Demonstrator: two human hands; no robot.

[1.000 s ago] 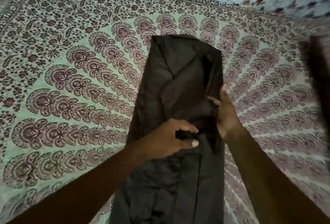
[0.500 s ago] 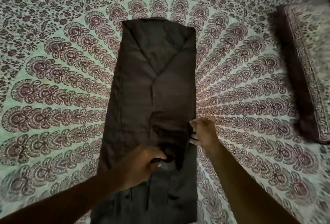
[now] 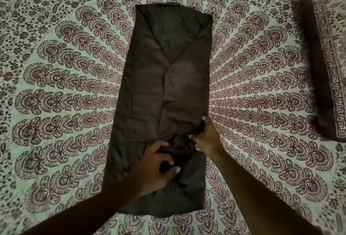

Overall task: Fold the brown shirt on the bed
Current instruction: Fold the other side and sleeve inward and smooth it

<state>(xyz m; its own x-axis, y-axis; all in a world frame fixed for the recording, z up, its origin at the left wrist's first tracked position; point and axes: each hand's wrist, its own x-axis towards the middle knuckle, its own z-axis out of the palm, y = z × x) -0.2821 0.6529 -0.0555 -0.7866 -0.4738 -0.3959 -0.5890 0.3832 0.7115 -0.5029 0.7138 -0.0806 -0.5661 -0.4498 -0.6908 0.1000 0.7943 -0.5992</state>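
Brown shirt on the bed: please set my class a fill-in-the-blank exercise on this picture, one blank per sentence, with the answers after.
1. The brown shirt lies on the patterned bedsheet with ____ hands touching it.
2. The left hand grips bunched fabric in the shirt's ____ half (upper or lower in the picture).
3. The right hand touches the shirt's ____ edge.
4. The pillow lies to the shirt's ____.

Answers: two; lower; right; right

A bedroom in a home: a bed (image 3: 262, 159) stretches out on every side of the fingers (image 3: 205, 122), covered by a pale green bedspread (image 3: 65, 103) printed with maroon paisley fans. A matching dark-bordered pillow (image 3: 325, 66) lies well to their right.
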